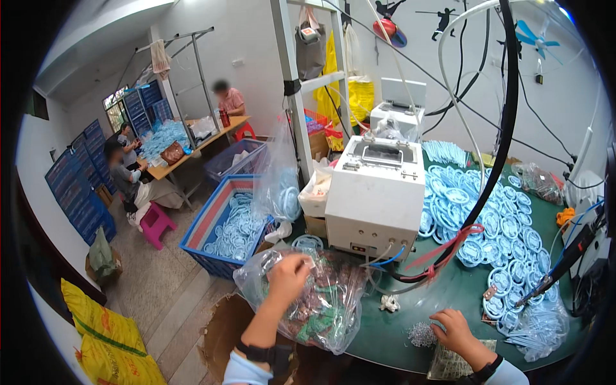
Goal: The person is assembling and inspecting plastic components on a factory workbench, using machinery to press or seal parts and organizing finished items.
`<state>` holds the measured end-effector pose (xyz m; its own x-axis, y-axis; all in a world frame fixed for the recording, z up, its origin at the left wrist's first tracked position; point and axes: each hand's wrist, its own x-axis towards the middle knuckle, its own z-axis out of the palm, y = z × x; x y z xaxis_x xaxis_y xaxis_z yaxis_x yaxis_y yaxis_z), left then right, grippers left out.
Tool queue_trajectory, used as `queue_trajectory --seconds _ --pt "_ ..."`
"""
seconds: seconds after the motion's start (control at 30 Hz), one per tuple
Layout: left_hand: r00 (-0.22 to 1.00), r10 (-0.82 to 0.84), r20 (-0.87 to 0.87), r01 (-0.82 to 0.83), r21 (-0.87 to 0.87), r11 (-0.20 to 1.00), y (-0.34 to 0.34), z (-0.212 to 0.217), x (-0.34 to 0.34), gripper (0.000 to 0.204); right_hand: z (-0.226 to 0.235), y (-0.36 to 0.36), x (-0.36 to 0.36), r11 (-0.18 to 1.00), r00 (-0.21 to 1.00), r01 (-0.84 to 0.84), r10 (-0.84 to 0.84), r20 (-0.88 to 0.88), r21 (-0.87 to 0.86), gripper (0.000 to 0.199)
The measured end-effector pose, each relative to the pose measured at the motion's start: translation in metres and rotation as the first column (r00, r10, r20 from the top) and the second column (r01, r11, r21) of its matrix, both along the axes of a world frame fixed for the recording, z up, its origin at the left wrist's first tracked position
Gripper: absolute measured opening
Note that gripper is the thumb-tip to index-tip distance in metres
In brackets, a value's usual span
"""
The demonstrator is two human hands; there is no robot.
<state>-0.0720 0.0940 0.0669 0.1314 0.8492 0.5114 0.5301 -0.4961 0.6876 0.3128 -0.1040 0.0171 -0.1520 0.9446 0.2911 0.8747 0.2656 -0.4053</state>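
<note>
My left hand point(287, 280) is over a clear plastic bag point(333, 308) holding many small reddish-brown and green pieces. Its fingers are curled together near the bag's far side, and what they hold, if anything, cannot be made out. My right hand point(459, 333) hovers at the table's near edge, fingers bent but apart. Beside its fingertips lies a small heap of tiny silvery-clear pieces point(421, 334). Under that wrist is a flat greyish-green plate point(457, 360). A crumpled white scrap point(389, 303) lies between the two hands.
A white machine point(375, 192) stands behind the bag, with hoses and a thick black cable point(500, 160) arching over the green table point(398, 343). Light-blue plastic rings point(500, 231) are heaped at right. A blue crate point(208, 256) of similar parts stands left. Several people sit at a far table point(218, 135).
</note>
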Motion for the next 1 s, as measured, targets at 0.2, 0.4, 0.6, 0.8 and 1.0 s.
queue_trajectory --seconds 0.2,0.4,0.6,0.8,1.0 --pt "0.990 0.077 0.121 -0.076 -0.010 0.997 0.147 0.038 -0.005 0.016 0.005 0.002 -0.001 0.999 1.000 0.025 -0.025 -0.002 0.038 0.022" --pt "0.945 0.053 0.324 -0.074 0.054 0.996 0.190 0.041 -0.002 0.013 0.002 0.007 0.001 0.994 0.996 0.077 -0.073 -0.049 0.080 0.017" --pt "0.929 0.237 0.283 -0.272 0.094 0.958 0.176 0.040 -0.024 0.016 0.000 0.013 0.002 0.994 0.995 0.101 -0.101 0.019 0.040 0.018" --pt "0.911 0.287 0.296 -0.316 0.054 0.947 0.155 0.031 -0.067 0.029 -0.002 0.012 -0.010 0.978 0.978 0.198 -0.193 -0.077 0.066 0.012" --pt "0.932 0.211 0.295 -0.221 -0.002 0.975 0.121 0.027 -0.073 0.030 0.011 0.002 -0.009 0.967 0.967 0.255 -0.255 -0.014 0.008 0.043"
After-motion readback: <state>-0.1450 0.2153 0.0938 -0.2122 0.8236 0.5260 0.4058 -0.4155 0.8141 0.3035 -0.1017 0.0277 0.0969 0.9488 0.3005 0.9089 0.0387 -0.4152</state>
